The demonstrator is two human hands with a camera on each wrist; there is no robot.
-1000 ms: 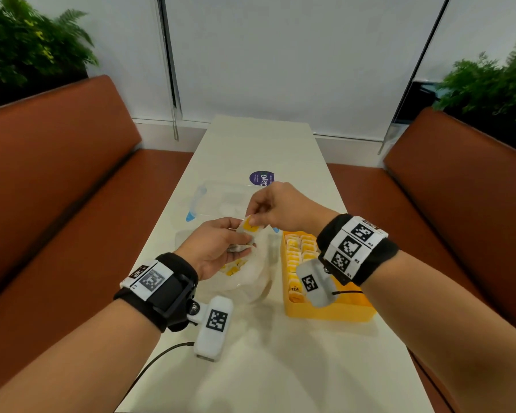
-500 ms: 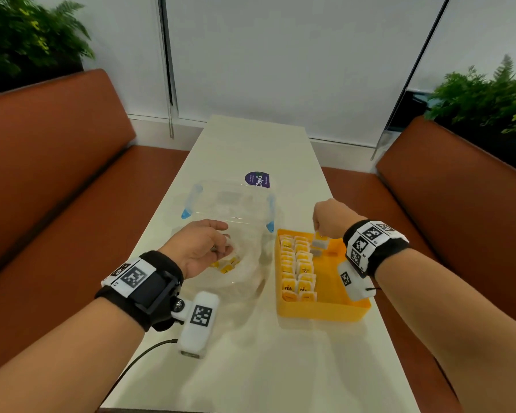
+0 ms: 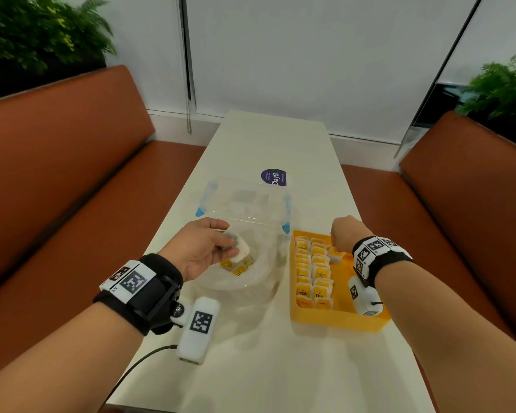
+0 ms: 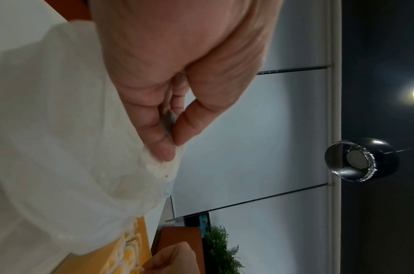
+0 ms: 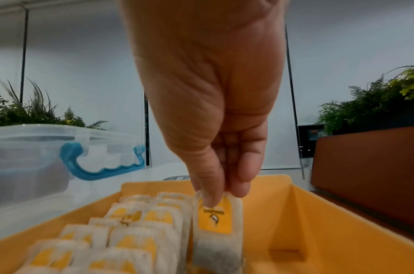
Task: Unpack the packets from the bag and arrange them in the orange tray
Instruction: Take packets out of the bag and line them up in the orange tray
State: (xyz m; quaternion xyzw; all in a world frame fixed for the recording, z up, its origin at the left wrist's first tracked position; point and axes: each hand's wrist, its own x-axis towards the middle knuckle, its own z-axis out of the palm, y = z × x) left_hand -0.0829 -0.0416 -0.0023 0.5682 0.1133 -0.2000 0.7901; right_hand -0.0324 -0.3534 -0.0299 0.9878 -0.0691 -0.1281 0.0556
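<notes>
Pinching a tea bag (image 5: pixel 216 228) by its top edge, my right hand (image 3: pixel 344 232) has thumb in front and fingers behind, the rest of the hand closed down around that pinch. The bag hangs straight below my fingertips, long axis vertical, yellow label facing the wrist camera.

Key relation: the filled rows of tea bags (image 5: pixel 121 229) stand just to the left of the hanging bag, edge-on and packed close; bare floor of the orange tray (image 5: pixel 302 222) opens to the right of my hand. The bag's lower end looks close to the tray floor, touching or not I can't tell. So my read is the move is a short drop straight down, keeping the bag parallel to the neighbours so it starts a third row beside them.

My left hand (image 3: pixel 204 248) is well apart, off to the left, thumb and forefinger pinching the rim of the clear plastic bag (image 3: pixel 252 274), holding its mouth open. A few tea bags remain inside, below and beyond that hand. Right hand is the nearer one to the tray; left is nearer the bag.

Clear storage box (image 3: pixel 245 202) with blue latches sits beyond both hands on the white table (image 3: pixel 268 368).

Task looks mostly done: two rows filled, few bags left.
</notes>
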